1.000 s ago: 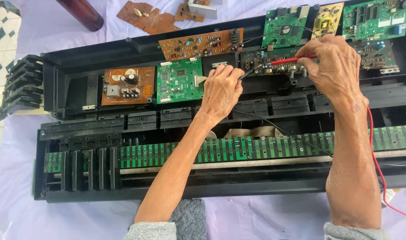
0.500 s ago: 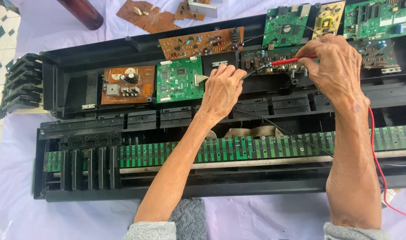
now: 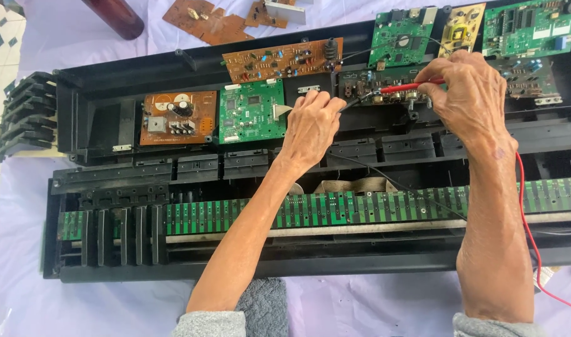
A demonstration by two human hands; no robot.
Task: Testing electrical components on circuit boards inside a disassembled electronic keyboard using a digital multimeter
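Observation:
An opened black keyboard chassis (image 3: 98, 125) lies on a pale cloth, with circuit boards inside. My left hand (image 3: 310, 125) pinches a black test probe (image 3: 354, 102) whose tip rests on the dark board (image 3: 373, 84) in the upper middle. My right hand (image 3: 469, 93) grips a red test probe (image 3: 410, 87) pointing left at the same board. A red wire (image 3: 529, 231) trails from it down past my right forearm. A green board (image 3: 251, 112) and a brown board (image 3: 176, 117) sit left of my left hand.
A long green key-contact strip (image 3: 360, 209) runs across the chassis front, with a grey ribbon cable (image 3: 354, 185) above it. More green boards (image 3: 529, 28) and a yellow one (image 3: 463, 25) lie at the top right, loose brown boards (image 3: 204, 17) and a dark red cylinder (image 3: 113, 15) at the top.

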